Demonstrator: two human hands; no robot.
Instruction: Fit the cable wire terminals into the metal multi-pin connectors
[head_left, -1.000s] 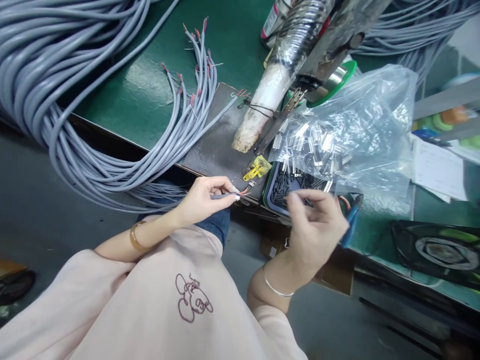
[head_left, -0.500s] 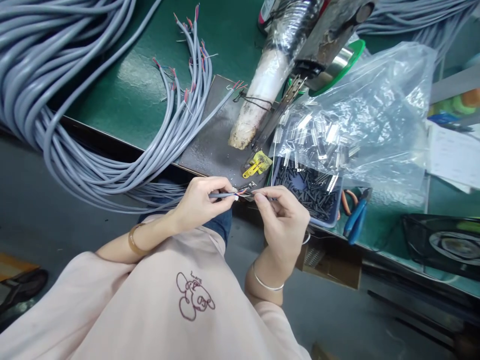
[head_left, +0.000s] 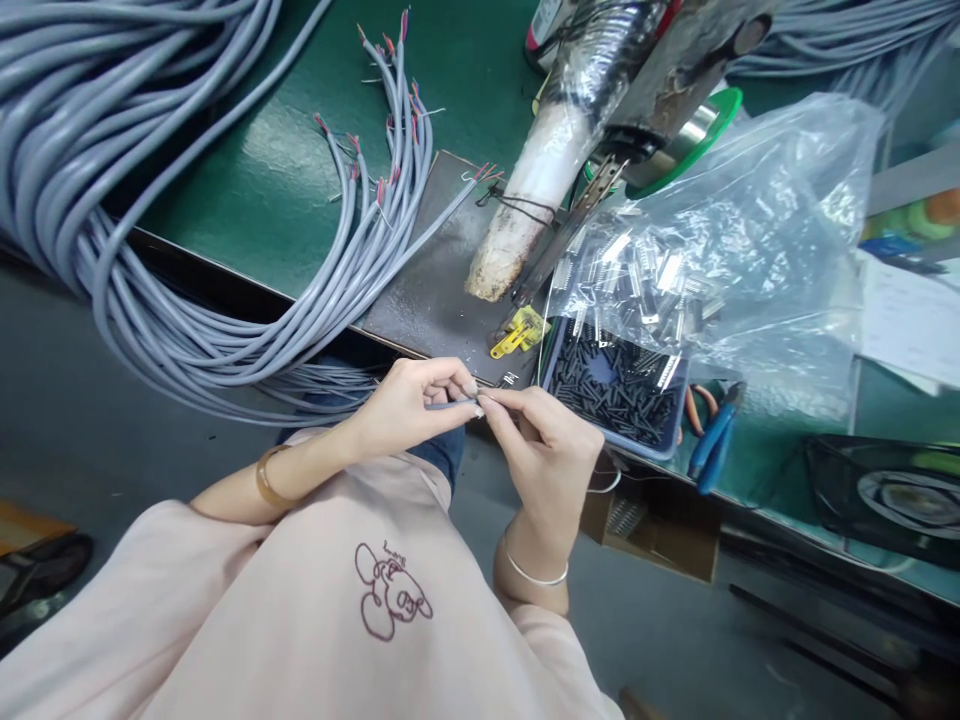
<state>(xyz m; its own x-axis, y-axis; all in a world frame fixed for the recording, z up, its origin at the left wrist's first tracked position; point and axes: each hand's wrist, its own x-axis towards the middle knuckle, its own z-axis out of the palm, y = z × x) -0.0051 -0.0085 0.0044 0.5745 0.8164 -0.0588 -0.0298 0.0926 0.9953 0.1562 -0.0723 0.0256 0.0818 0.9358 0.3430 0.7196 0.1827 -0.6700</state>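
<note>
My left hand (head_left: 420,400) is closed on a grey cable (head_left: 450,405) near its end. My right hand (head_left: 536,430) is pinched at the cable's tip, its fingertips meeting those of my left hand. What lies between the right fingertips is hidden. Just beyond the fingers a small metal connector (head_left: 510,379) sits at the bench edge. A yellow clip-like piece (head_left: 517,335) is farther back on the dark board (head_left: 427,300). Right of my hands stands a blue tray (head_left: 660,450) of short black tubes (head_left: 600,395).
A thick bundle of grey cables (head_left: 225,350) with stripped ends hangs over the bench edge at left. A wrapped soldering-iron-like tool (head_left: 517,200) points down at the board. A clear plastic bag (head_left: 780,220) of metal connectors, blue-handled pliers (head_left: 712,440) and a green-rimmed spool (head_left: 701,135) are at right.
My right hand has moved left until its fingertips meet my left hand's. The coloured wires that showed between the hands are now covered by the fingers.
</note>
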